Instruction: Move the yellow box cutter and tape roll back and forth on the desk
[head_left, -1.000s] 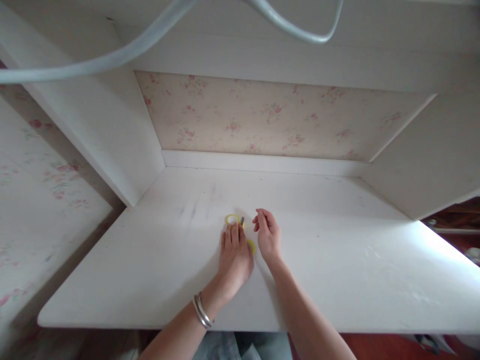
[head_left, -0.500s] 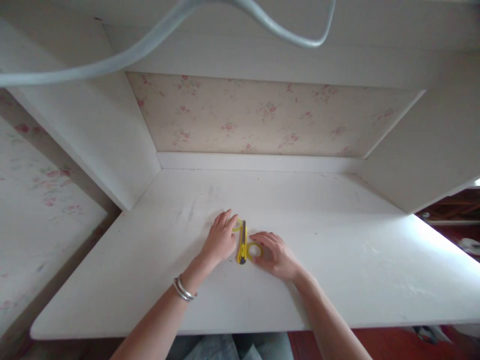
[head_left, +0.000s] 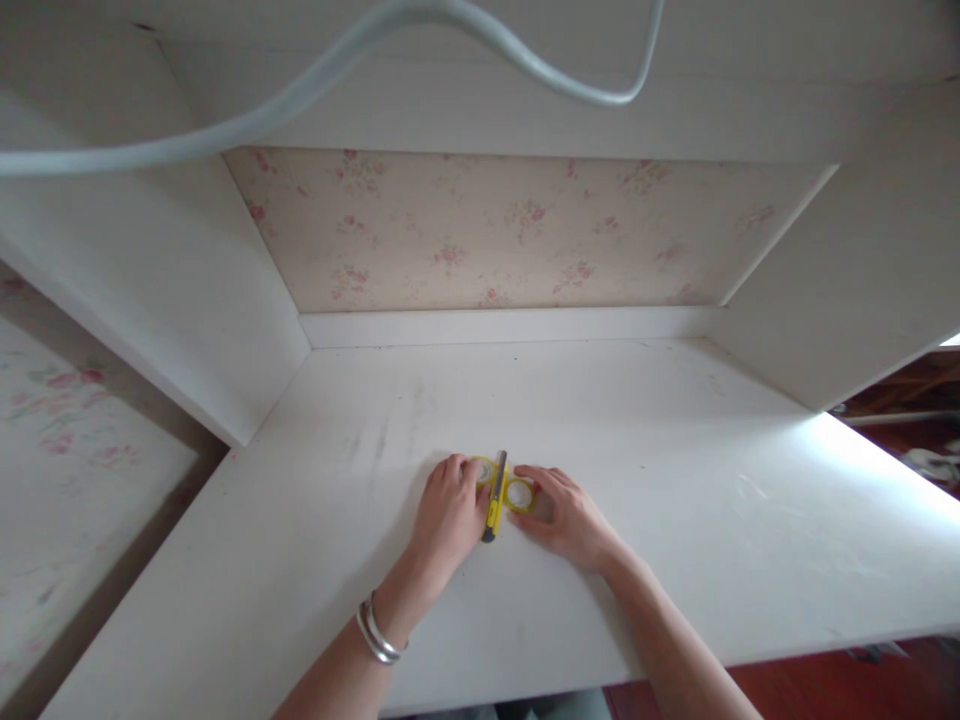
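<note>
A yellow utility knife lies on the white desk, pointing away from me. A small yellow tape roll sits on its left side and another yellow tape roll on its right. My left hand rests palm down with its fingertips on the left roll. My right hand lies flat with its fingertips on the right roll. Both rolls sit close against the knife.
White side panels and a floral back wall enclose the desk on three sides. A grey cable hangs across the top of the view. Silver bangles are on my left wrist.
My hands have spread apart from over the items to either side of the knife, each settling on one tape roll. The rolls now sit closer to the knife.
</note>
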